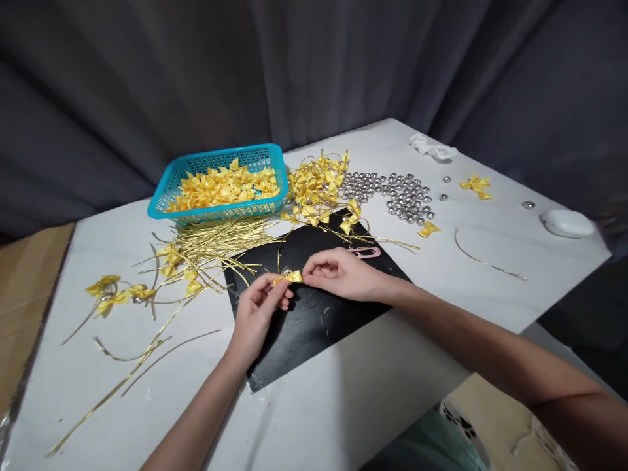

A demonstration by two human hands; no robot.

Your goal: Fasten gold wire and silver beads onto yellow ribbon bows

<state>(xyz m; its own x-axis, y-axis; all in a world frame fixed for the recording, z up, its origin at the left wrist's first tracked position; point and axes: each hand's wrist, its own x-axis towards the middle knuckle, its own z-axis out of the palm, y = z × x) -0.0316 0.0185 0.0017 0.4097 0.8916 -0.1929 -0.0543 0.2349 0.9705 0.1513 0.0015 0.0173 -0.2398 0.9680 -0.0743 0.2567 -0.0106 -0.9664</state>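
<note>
At the upper left of the frame we see a blue basket (216,160) full of loose bows (226,186), and below it a heap of gold wires (216,242) on the white table (98,405). In the middle, over a black mat (314,320), our left hand (258,307) pinches the left end of one yellow bow (294,277). Its long axis runs nearly level, from left to right. Our right hand (338,271) pinches the right end with closed fingertips. Silver beads (397,193) lie at the upper right.
</note>
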